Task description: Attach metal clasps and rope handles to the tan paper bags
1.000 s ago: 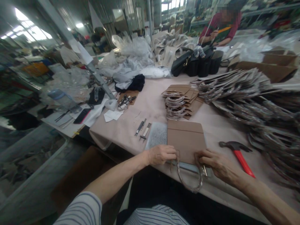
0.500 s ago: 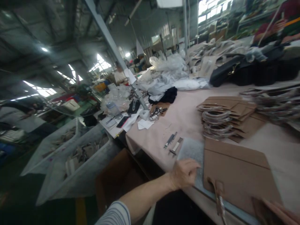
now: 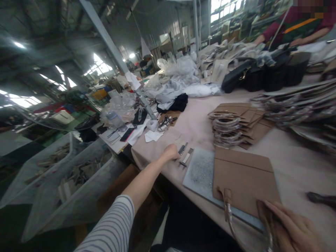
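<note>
Two hands of ours are on the table, well apart. Our right hand (image 3: 291, 225) is at the lower edge of a tan bag panel (image 3: 243, 180), and its fingers (image 3: 275, 210) are closed around a wrapped bag handle (image 3: 265, 224), so this hand is gripping the handle. A second handle (image 3: 229, 213) hangs from the same edge, left of the grip. The panel lies flat, partly on a grey speckled board (image 3: 201, 171). Our left hand (image 3: 171, 152) is stretched forward with bent fingers, just beside two small metal tools (image 3: 183, 154), and we cannot tell if it holds anything. Beyond the right hand there is a stack of tan panels with handles (image 3: 236, 124), and at its right side is a dark hammer head (image 3: 320, 198). Past the left hand, small pliers (image 3: 165, 123) lie on the pale pink table cover (image 3: 189, 112). Far from both hands, a co-worker (image 3: 288, 29) sits behind black bags (image 3: 262, 77).
</note>
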`<state>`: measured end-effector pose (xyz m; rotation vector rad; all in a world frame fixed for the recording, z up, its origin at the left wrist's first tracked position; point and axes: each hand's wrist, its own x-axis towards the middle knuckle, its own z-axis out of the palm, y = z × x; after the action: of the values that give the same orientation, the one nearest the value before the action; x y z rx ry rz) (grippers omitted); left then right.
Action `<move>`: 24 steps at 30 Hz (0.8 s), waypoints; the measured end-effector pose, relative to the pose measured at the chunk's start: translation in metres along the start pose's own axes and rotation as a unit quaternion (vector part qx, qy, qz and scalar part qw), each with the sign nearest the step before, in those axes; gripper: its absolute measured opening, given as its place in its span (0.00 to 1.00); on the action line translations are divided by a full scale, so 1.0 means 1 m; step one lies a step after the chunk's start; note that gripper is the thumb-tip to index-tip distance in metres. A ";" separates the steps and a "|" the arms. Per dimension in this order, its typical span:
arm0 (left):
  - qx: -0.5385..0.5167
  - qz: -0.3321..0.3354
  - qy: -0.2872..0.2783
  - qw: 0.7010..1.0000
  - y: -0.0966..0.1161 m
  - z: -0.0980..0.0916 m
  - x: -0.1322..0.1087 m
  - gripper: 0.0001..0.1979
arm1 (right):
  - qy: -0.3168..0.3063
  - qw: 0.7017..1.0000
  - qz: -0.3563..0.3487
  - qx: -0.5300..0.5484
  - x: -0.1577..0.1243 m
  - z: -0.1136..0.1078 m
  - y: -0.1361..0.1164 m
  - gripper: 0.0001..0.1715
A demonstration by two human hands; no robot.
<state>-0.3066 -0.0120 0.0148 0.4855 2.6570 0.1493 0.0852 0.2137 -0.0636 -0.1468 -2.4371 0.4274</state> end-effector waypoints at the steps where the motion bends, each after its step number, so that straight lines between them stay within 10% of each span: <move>1: -0.004 0.000 -0.010 1.000 0.002 0.000 0.002 0.07 | -0.002 1.000 -0.005 -0.010 0.005 -0.005 -0.006 0.40; 8: -0.144 0.006 -0.058 0.988 -0.013 -0.005 -0.003 0.11 | -0.005 1.000 0.027 0.004 0.006 -0.007 -0.015 0.24; 15: -0.394 0.039 -0.066 0.916 -0.031 0.007 -0.041 0.16 | -0.002 0.998 0.057 0.017 0.000 -0.005 -0.019 0.23; 22: -0.679 0.142 -0.165 0.701 0.036 0.057 -0.092 0.30 | 0.013 0.996 0.082 0.015 -0.004 -0.003 -0.028 0.24; 24: -0.683 0.157 -0.189 0.687 0.065 0.074 -0.102 0.26 | 0.015 0.996 0.083 0.018 -0.004 -0.003 -0.030 0.24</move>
<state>-0.1678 0.0135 0.0004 0.3314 1.3744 1.7201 0.0904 0.1856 -0.0532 -0.3410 -2.3947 0.5376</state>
